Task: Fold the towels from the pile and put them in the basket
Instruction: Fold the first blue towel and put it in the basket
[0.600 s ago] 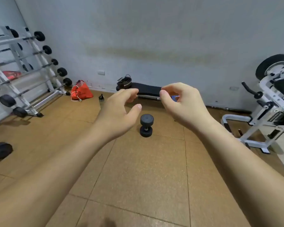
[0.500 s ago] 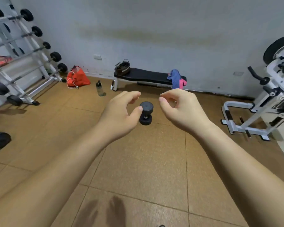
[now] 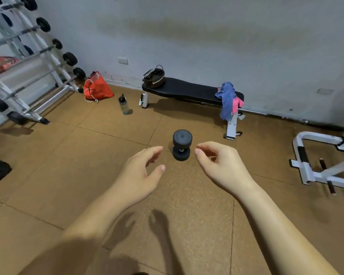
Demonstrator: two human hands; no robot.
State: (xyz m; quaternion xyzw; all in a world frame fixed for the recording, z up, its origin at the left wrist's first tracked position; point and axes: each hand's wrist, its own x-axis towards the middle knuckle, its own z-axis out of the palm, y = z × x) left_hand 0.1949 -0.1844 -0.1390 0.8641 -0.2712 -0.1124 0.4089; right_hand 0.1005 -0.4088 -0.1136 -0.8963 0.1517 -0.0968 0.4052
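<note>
Since half a second ago my view has tipped down and my hands have dropped lower in it, so the padded black desk (image 3: 187, 91) along the wall now sits clear above them. My left hand (image 3: 141, 175) and right hand (image 3: 220, 167) hang out in front of me over the brown tiled floor (image 3: 87, 175), each with its fingers (image 3: 153, 152) loosely curled and spread, holding nothing. Between them, further off on the floor, stands a small black dumbbell (image 3: 181, 144) on end; I am not touching it. The towels, a crumpled blue cloth with a pink one under it (image 3: 227, 98), hang over the right end of the desk, and the dark woven basket with a handle (image 3: 154, 77) stands on its left end, well apart from them. I judge that I am only approaching, arms held forward ready to reach; no towel is folded yet. An orange bag (image 3: 97, 88) and a clear water bottle (image 3: 124, 105) sit near the wall.
</note>
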